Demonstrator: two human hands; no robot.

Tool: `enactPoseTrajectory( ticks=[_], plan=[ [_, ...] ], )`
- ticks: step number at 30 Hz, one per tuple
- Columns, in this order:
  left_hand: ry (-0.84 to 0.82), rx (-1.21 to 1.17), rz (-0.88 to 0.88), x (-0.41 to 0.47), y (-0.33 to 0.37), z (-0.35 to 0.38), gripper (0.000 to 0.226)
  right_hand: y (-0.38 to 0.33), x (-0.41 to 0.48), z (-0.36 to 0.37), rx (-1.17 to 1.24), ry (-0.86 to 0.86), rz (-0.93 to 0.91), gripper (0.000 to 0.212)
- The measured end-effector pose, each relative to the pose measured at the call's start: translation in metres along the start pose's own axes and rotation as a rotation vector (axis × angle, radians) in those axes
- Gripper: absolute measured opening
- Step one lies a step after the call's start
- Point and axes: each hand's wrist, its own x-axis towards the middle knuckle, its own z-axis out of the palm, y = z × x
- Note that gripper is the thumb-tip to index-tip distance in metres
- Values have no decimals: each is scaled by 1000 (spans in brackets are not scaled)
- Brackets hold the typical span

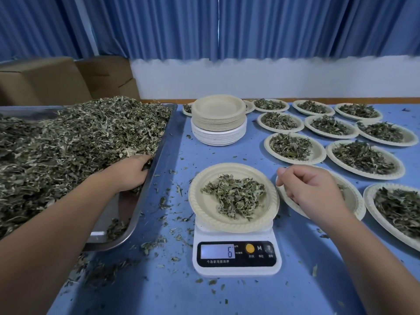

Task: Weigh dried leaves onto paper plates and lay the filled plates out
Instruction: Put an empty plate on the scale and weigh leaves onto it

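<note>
Small herb-packing workroom: blue table [295, 258], heaped steel tray [168, 133], cardboard boxes [45, 83], pleated blue curtains [250, 26].

Bench [295, 280]: blue top. Left side: large metal tray [168, 133]. Centre front: white digital scale [236, 267], near the tray's right edge but apart from it. Behind the scale: one stack of empty paper plates [218, 119], tan over white. Right half: filled plates [363, 158] in rows reaching the far edge, rims close or touching. Loose leaf scraps [163, 201] lie scattered on the bare top, densest along the tray's edge and at front left.
</note>
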Motion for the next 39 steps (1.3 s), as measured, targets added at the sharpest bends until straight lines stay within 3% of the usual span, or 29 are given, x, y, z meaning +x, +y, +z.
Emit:
enactPoseTrajectory(
  ticks=[5,11,19,23,26,29,34,39],
  plan=[
    [58,-10,-21,-24,-2,-6,38,-1,0,-1,-3,0,0,31],
    [262,-9,-100,-51,-2,-14,62,-3,-2,-1,-3,3,4,32],
    [-45,-129,-138,-84,16,4,74,-8,-4,-2,9,3,26,31],
    [31,-134,-184,-97,20,-1,79,-10,-5,-3,10,1,12,33],
    [118,-78,-124,-112,22,1,75,-10,-6,-3,14,0,12,33],
    [19,-66,-100,-127,27,13,82,-9,-6,-4,15,-1,-1,33],
    [109,-96,-54,-158,32,28,45,-10,-6,-4,27,-7,-10,33],
    [310,119,-94,-178,40,39,44,-11,-7,-2,-19,8,-29,32]
  ],
)
